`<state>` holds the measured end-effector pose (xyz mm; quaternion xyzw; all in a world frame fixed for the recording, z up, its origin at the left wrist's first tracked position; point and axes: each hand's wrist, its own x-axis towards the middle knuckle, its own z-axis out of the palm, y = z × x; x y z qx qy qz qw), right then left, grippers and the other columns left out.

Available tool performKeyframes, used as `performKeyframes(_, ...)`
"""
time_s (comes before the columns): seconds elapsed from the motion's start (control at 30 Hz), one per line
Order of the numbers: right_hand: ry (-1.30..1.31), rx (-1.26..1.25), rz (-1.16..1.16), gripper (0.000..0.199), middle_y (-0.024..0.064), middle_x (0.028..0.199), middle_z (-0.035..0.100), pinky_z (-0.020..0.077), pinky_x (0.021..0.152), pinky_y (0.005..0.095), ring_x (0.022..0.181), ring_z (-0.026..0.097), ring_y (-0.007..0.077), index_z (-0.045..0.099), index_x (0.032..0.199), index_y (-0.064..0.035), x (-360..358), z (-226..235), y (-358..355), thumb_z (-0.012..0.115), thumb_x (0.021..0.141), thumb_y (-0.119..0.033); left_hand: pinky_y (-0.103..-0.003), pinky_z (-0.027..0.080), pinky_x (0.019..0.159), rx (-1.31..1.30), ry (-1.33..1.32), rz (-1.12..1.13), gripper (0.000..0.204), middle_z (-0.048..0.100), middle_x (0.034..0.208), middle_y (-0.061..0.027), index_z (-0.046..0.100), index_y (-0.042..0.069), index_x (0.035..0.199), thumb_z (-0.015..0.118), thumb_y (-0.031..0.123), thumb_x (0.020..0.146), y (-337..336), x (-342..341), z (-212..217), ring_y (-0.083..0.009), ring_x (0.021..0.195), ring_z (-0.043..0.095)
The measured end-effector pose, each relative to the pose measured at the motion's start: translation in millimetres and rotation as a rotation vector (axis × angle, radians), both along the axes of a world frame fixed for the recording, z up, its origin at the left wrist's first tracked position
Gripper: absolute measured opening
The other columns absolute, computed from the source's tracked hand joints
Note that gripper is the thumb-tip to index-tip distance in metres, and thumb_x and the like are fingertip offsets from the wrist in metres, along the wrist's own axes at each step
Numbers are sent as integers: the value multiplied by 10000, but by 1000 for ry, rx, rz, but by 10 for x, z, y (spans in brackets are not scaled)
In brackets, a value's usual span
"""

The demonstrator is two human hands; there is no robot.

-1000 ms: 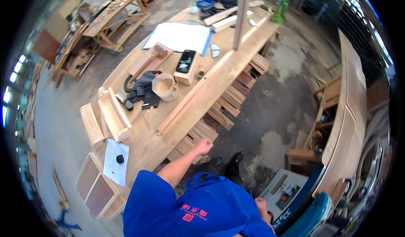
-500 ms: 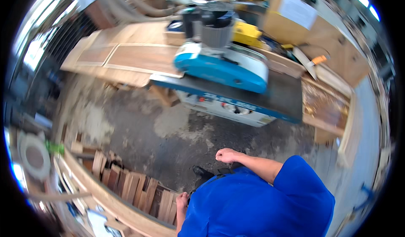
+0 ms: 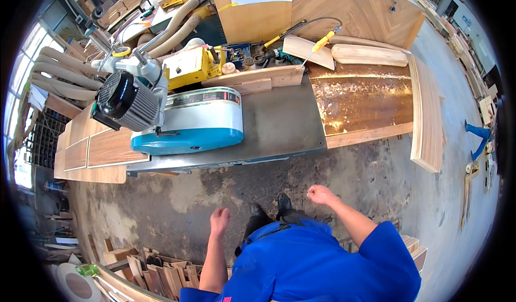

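Note:
My left hand hangs above the floor to the left of my shoes, its fingers curled in with nothing seen in them. My right hand is raised a little farther forward, closed in a loose fist, and it too shows nothing held. Both are apart from the woodworking machine in front of me. Its dark metal table carries a white and blue feeder unit with a grey motor above. A wooden fence board lies along the table's back.
Flat wood panels lie left of the machine. Beyond its right end are a worn brown board and thick light planks. A yellow-handled screwdriver rests behind. Wood offcuts stand low on the left.
My view has turned left-to-right, so the machine sits farther left and more of the right side shows. My left hand has come forward from beside my body. Both hands stay closed.

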<state>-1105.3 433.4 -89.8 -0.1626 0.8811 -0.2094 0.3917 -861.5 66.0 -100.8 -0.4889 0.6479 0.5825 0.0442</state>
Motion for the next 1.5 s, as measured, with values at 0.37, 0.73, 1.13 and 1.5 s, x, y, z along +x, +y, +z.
performKeyframes(0.37,-123,-186,-297,346,147,1035,701,515,831,351,946,665,242,653,1135,-32,-714,268,-233,612,895,-277,-361,500,902,-92,101,-651,447,674,1107,-185,583,-30,1233,601,285,917,586,-2326,660,-260,1025,652)
performKeyframes(0.73,-25,-247,-560,297,89,960,694,499,815,286,888,638,146,630,1143,9,-1926,607,-275,609,921,-188,-370,531,811,-272,421,-725,316,659,1018,-185,612,-31,1151,592,176,912,448,-4254,1084,-292,921,664)
performKeyframes(1.13,-119,-252,-421,318,92,1017,699,502,826,280,902,643,143,639,1150,11,-3172,631,-293,621,921,-209,-418,507,823,-677,514,-680,209,653,979,-176,654,14,1043,648,81,846,434,-5583,1299,-357,932,631)
performKeyframes(1.5,146,-446,-418,242,127,864,691,527,700,316,767,670,205,640,1020,-32,-4948,572,-602,606,922,-250,-425,498,721,-807,237,-407,235,660,879,-148,681,21,941,588,236,916,478,-6583,1011,-339,791,638)
